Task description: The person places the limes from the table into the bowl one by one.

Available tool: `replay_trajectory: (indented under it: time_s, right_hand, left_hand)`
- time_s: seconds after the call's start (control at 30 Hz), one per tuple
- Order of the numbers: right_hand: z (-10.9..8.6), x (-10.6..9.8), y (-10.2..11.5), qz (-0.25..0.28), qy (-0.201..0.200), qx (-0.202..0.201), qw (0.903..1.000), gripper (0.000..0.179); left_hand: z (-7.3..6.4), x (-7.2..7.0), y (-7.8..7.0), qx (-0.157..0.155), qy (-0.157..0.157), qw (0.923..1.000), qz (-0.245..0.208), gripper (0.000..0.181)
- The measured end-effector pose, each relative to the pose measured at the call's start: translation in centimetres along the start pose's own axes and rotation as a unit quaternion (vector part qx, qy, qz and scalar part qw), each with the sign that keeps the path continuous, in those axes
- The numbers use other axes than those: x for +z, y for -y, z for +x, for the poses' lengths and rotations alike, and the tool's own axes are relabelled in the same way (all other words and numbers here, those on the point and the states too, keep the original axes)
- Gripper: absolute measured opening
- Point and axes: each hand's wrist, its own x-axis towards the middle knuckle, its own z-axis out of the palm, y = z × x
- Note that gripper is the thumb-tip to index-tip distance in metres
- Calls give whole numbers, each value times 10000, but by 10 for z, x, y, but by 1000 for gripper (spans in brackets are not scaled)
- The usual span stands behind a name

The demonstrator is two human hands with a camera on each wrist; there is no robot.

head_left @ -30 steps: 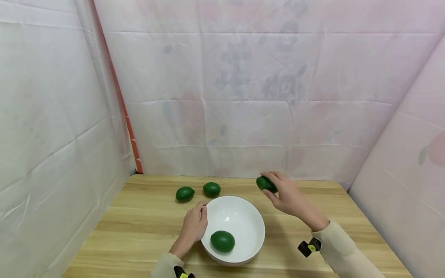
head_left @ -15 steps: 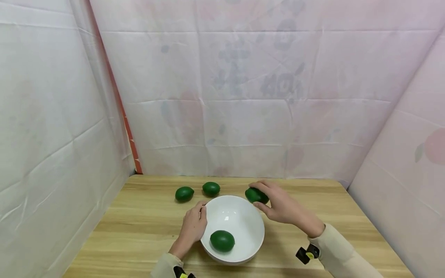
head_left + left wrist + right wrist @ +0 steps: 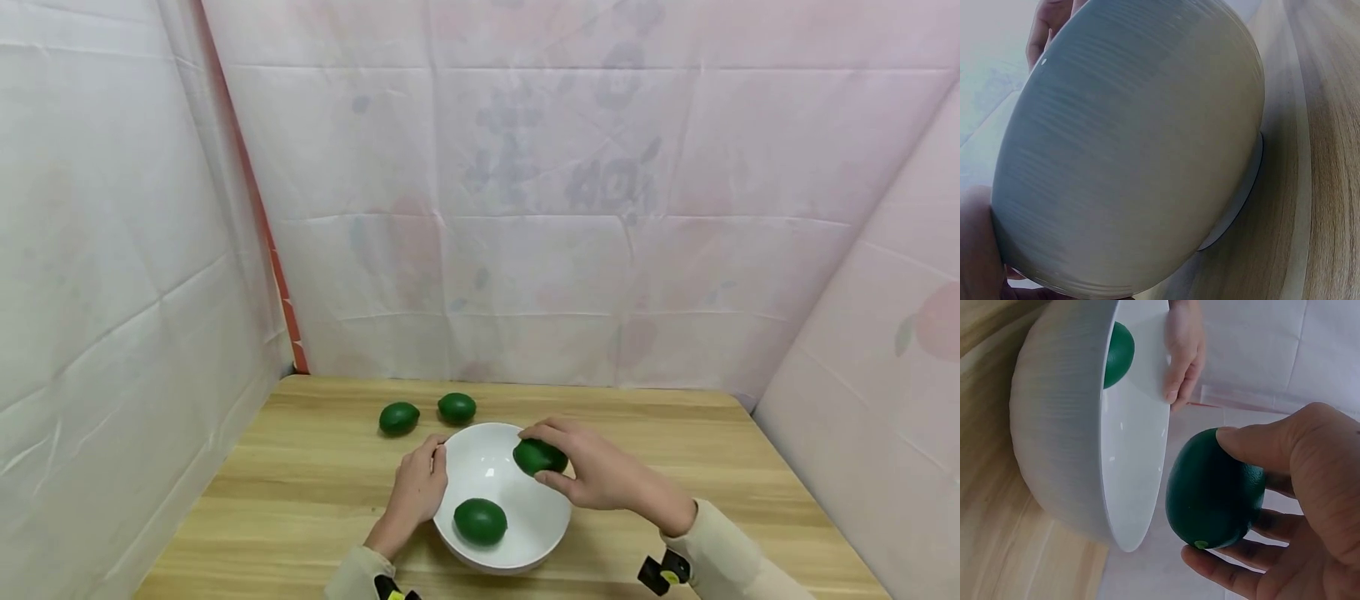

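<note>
Note at far left, on the table [image 3: 300, 467], left lime [image 3: 399, 419], lying apart from the bowl [image 3: 528, 521]; then left hand [image 3: 422, 483], with fingers curled round the left rim and grasping it, presumably for steadiness; just behind the bowl, back lime [image 3: 457, 407], near left lime but not touching

At centre, see the bowl upright on the table, with inner lime [image 3: 481, 522] resting inside, toward the near wall

Farther right, see held lime [image 3: 540, 457], raised at the back right of the mouth and apart from the wall in the right wrist view; last, right hand [image 3: 596, 467], grasping held lime between thumb and fingers, not yet released

Step in hand, by judgement: bringing held lime to the bowl; for the next move, lower past the rim, beside inner lime, then part thumb and fingers gently, without knocking the rim
</note>
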Motion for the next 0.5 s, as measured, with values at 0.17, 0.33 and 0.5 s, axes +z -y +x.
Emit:
replay_trajectory:
  time_s: [0.17,0.33,0.5]
  right_hand:
    - [-1,4,5,131,225,-156,9995,46]
    - [-3,10,7,231,573,-231,9978,46]
    - [-2,12,7,561,1070,-121,9926,43]
  left_hand:
    - [1,-2,-1,20,-45,10000,-34,29]
    - [-1,-1,0,52,-22,10000,-43,28]
    - [-1,-1,1,70,3,10000,-54,28]
